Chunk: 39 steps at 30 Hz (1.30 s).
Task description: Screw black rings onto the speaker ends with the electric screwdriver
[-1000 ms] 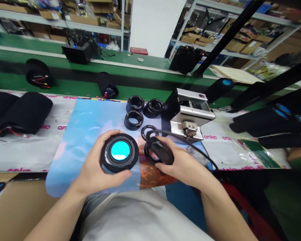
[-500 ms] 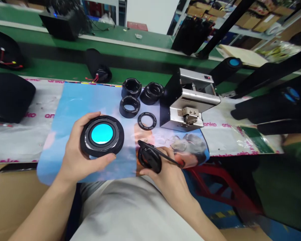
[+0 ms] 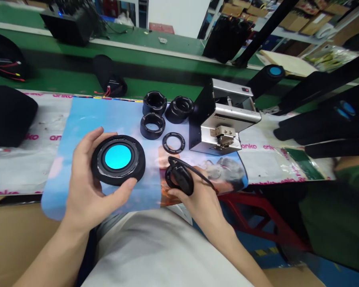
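My left hand [image 3: 83, 187] is curled round a black cylindrical speaker [image 3: 118, 156] whose round end, with a bright blue disc in the middle, faces up. The thumb rests at its near rim and the fingers lie along its left and far side. To the right, my right hand [image 3: 200, 199] grips a black ring-shaped part with a thin strap loop [image 3: 182, 177], low over the printed mat [image 3: 86, 115]. Its far fingers are partly hidden. Beyond lie a flat black ring [image 3: 174, 143] and several thicker black rings, one of them a short collar [image 3: 152, 126].
A silver and black bench machine [image 3: 224, 115] stands right of the rings. Several black cylinders with blue ends [image 3: 320, 123] lie at the right. A black fabric-covered piece [image 3: 10, 115] sits at the left. Behind runs a green conveyor [image 3: 155, 81]. A person's dark sleeve shows at the right edge.
My left hand's index finger has lifted away from the speaker's far side, and the hand has opened a little. The strap loop at my right hand has swung into a wider curve. The view has shifted slightly.
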Each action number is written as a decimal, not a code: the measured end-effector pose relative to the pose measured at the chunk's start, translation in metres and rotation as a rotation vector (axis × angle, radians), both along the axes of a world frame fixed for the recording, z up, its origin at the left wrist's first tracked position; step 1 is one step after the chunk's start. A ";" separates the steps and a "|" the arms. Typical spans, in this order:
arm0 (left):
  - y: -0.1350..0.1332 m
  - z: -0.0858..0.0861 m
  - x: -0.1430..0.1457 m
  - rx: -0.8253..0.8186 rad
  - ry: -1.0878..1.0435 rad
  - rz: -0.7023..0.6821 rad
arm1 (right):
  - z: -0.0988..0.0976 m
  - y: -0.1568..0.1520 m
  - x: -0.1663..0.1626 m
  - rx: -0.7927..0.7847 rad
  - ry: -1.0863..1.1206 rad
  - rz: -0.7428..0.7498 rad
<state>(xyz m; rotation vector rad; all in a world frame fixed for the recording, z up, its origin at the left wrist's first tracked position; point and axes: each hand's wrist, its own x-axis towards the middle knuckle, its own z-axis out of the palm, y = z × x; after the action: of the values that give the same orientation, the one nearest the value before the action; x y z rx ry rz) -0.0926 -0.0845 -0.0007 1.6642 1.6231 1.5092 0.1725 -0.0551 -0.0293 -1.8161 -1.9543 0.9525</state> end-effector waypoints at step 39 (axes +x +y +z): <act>0.031 -0.016 0.049 -0.089 -0.414 -0.317 | 0.094 0.058 -0.015 0.008 0.397 0.305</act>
<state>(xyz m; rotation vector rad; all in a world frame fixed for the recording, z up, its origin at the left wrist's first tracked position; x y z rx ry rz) -0.0439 -0.0531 -0.0171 1.3682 1.1333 1.4726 0.1579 0.0032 0.0644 -1.2209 -1.9956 1.2806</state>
